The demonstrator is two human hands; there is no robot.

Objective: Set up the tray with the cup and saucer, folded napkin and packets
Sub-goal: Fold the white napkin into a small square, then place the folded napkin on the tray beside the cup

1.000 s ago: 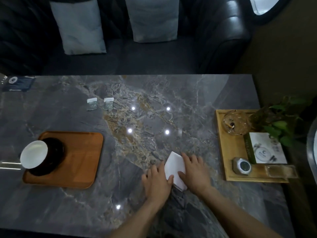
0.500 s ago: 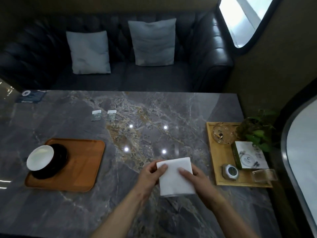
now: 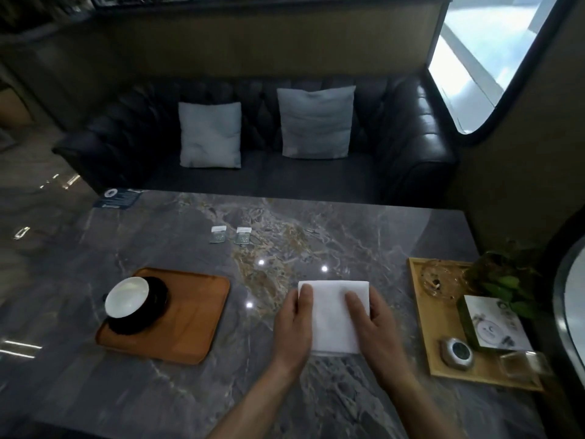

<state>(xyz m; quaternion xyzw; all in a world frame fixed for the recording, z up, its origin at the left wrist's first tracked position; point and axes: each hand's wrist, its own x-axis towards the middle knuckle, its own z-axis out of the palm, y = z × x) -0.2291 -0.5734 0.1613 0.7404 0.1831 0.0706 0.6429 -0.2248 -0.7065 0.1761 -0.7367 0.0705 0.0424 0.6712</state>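
A white napkin (image 3: 332, 315) lies flat on the marble table (image 3: 316, 400), folded into a rectangle. My left hand (image 3: 292, 327) presses on its left edge with the thumb on top. My right hand (image 3: 375, 324) rests on its right side, fingers flat. To the left sits the orange-brown tray (image 3: 190, 315), holding a white cup (image 3: 126, 297) on a dark saucer (image 3: 142, 315) at its left end. Two small packets (image 3: 218, 233) (image 3: 243, 234) lie side by side on the table beyond the tray.
A light wooden tray (image 3: 424, 312) at the right holds a glass dish (image 3: 438, 280), a white and green box (image 3: 493, 324), a round metal device (image 3: 457, 354) and a clear holder (image 3: 522, 367). A potted plant (image 3: 506, 277) stands beside it. A dark sofa (image 3: 253, 153) lies beyond the table.
The napnkin went from a diagonal, partly folded shape to a squared rectangle. Both hands shifted to its left and right edges. The camera tilted up, showing more of the sofa.
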